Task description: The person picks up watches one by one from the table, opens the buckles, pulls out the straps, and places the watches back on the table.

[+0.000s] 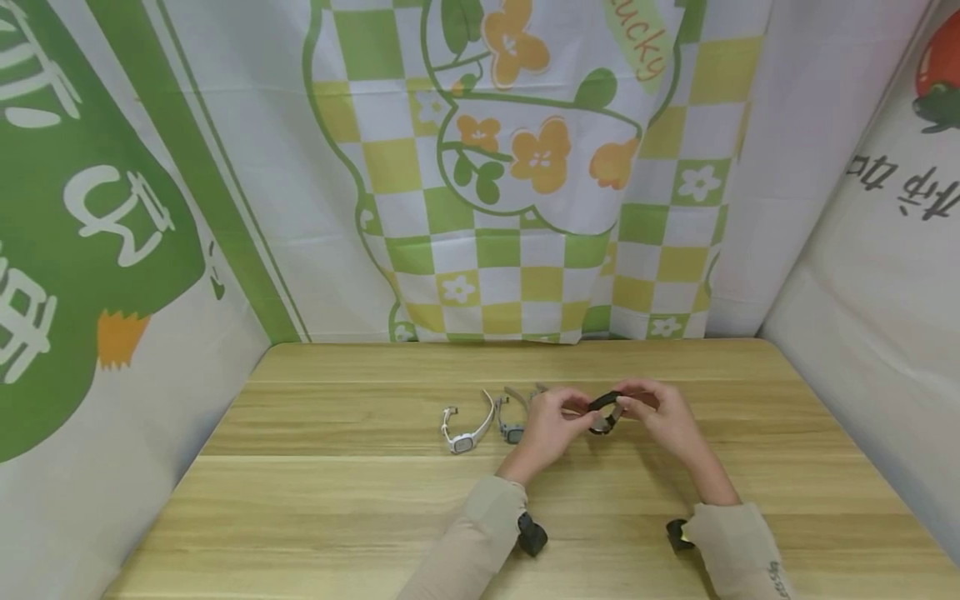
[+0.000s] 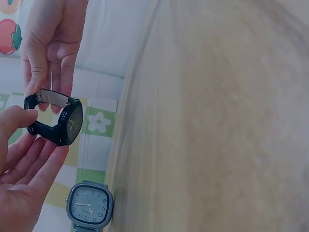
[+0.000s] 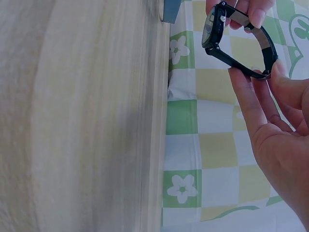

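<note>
Above the table, both hands hold a black wristwatch [image 1: 602,425], its strap bent into a loop. My left hand [image 1: 553,423] pinches one side of the strap between thumb and fingers. On the other side, the right hand [image 1: 663,417] grips the strap with its thumb and fingers. In the left wrist view, the black watch [image 2: 71,123] shows its round dial tilted sideways and a paler strap lining. Left of the hands, a white watch [image 1: 462,444] and a grey watch [image 1: 514,433] lie with straps spread. A blue-grey square watch [image 2: 90,205] appears below the left hand.
Another grey strap [image 1: 541,388] shows behind the left hand, its remainder hidden. Everything lies on a wooden table [image 1: 337,500]. A patterned cloth [image 1: 525,275] hangs along the far edge, with more printed cloth at both sides.
</note>
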A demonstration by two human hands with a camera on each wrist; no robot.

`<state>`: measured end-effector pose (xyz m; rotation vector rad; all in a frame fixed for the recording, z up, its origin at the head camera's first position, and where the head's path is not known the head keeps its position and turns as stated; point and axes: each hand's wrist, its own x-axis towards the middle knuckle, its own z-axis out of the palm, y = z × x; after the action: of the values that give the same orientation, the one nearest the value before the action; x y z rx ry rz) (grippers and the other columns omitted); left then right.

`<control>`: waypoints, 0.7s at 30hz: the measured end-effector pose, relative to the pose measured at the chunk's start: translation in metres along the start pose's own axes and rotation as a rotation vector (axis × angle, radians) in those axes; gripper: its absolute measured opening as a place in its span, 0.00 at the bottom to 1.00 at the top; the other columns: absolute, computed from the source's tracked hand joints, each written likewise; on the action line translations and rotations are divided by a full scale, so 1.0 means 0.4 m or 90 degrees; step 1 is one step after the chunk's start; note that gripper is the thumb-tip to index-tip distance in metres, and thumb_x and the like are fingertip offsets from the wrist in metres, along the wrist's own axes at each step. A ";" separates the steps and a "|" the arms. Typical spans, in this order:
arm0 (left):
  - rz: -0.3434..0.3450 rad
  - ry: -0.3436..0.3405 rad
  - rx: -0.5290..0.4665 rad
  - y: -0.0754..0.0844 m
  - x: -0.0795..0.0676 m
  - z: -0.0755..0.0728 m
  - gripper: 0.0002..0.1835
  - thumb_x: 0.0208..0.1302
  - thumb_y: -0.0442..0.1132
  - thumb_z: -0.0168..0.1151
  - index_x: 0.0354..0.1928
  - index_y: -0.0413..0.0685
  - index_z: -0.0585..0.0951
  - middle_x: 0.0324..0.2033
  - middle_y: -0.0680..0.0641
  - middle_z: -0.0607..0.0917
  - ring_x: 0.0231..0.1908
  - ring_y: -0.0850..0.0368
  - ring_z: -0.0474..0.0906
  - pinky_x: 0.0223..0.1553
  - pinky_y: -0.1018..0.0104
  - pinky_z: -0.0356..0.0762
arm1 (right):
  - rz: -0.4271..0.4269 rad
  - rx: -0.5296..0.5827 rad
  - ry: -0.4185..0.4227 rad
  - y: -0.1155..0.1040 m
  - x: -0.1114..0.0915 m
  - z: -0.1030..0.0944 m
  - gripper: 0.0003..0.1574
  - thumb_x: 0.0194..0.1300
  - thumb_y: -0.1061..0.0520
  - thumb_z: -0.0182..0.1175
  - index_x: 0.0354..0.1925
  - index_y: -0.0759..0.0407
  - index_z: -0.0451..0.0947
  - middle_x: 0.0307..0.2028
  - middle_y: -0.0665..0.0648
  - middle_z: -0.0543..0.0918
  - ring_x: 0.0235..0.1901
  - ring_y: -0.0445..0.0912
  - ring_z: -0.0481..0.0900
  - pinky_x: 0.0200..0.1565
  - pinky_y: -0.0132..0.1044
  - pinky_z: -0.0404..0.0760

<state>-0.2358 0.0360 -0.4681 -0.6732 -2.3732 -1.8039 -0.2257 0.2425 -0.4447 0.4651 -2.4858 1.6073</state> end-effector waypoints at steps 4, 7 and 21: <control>-0.009 -0.002 -0.002 -0.003 -0.001 0.000 0.07 0.66 0.30 0.74 0.43 0.35 0.89 0.41 0.41 0.91 0.42 0.55 0.90 0.44 0.75 0.86 | 0.004 0.009 -0.004 0.003 -0.002 -0.002 0.12 0.73 0.73 0.61 0.52 0.79 0.81 0.46 0.74 0.85 0.41 0.32 0.86 0.46 0.38 0.90; -0.017 -0.003 -0.004 -0.004 -0.001 0.000 0.07 0.66 0.30 0.74 0.43 0.35 0.89 0.42 0.41 0.90 0.42 0.57 0.90 0.44 0.75 0.86 | 0.008 0.015 -0.006 0.004 -0.003 -0.004 0.12 0.73 0.73 0.60 0.53 0.79 0.81 0.47 0.75 0.85 0.42 0.32 0.86 0.47 0.39 0.90; -0.029 -0.010 -0.029 -0.007 -0.003 -0.002 0.06 0.64 0.28 0.74 0.42 0.34 0.89 0.42 0.40 0.89 0.42 0.52 0.91 0.42 0.74 0.87 | -0.003 0.064 0.000 0.004 -0.007 -0.006 0.13 0.73 0.73 0.60 0.53 0.83 0.79 0.48 0.77 0.82 0.41 0.32 0.85 0.47 0.35 0.89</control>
<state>-0.2361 0.0344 -0.4707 -0.6455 -2.3829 -1.8834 -0.2237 0.2458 -0.4459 0.4825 -2.4104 1.7358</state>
